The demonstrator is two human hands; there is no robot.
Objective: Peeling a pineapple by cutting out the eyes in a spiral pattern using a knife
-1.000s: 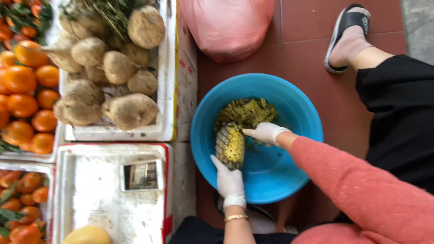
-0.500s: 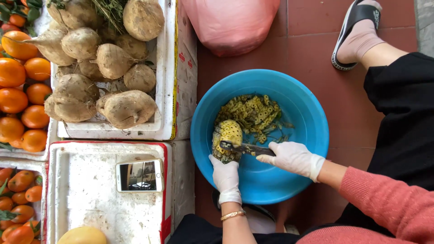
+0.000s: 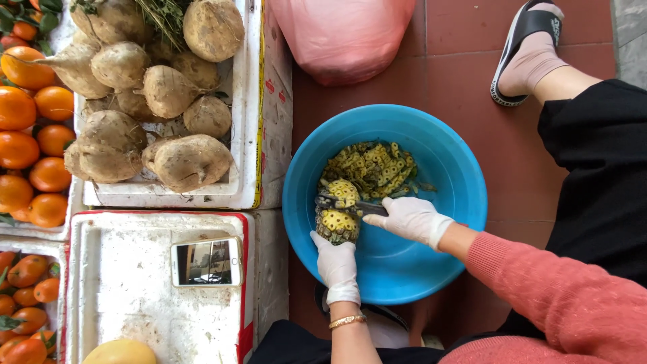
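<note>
While the half-peeled yellow-and-green pineapple [image 3: 339, 214] sits over the near-left inside of the round blue plastic basin [image 3: 445, 266], the white-gloved left hand [image 3: 335, 259] has kept its grip closed around the fruit's lower end. The white-gloved right hand [image 3: 408, 217], closed on a dark knife [image 3: 350, 203], has drawn back toward the basin's centre since a second ago, laying the blade across the fruit; another cut seems underway. Peel scraps [image 3: 374, 168] lie at the basin's far side.

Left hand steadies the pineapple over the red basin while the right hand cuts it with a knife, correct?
Not quite: the basin is blue, not red, as the head view shows. The left hand steadies the pineapple while the right hand cuts it with a knife.
</note>
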